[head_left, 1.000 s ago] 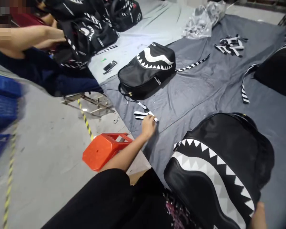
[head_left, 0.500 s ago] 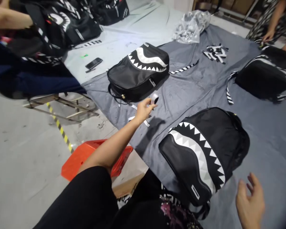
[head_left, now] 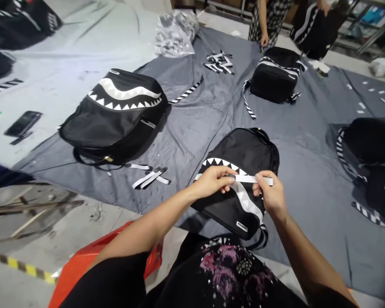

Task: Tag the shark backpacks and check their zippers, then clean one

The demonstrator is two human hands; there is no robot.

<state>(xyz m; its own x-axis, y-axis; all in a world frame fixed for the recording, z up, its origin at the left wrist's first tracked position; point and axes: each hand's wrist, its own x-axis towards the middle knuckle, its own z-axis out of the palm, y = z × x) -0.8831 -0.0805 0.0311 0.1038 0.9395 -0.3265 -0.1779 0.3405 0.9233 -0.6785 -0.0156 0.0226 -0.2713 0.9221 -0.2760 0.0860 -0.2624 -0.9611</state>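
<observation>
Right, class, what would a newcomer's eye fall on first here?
Probably the black backpack with a jagged white tooth pattern, lying on grey sheeting at lower middle. Over it, the left fingers and right fingers hold a narrow white strap between them. At lower left, a bright orange plastic item stands out.

Upper garment (head_left: 176, 286): black, positioned behind the left hand (head_left: 215, 180) and right hand (head_left: 271, 192); both hands are bare. Left sleeve (head_left: 115, 276): plain black, short, leaving the forearm (head_left: 160, 224) uncovered. Right sleeve (head_left: 332, 298): black, only partly visible. Garment front, behind and between the hands: floral print (head_left: 224, 278) in pink and mauve, incorporating a speckled bead cluster (head_left: 244, 268). Small bright studs (head_left: 214, 295) surround the print.
</observation>
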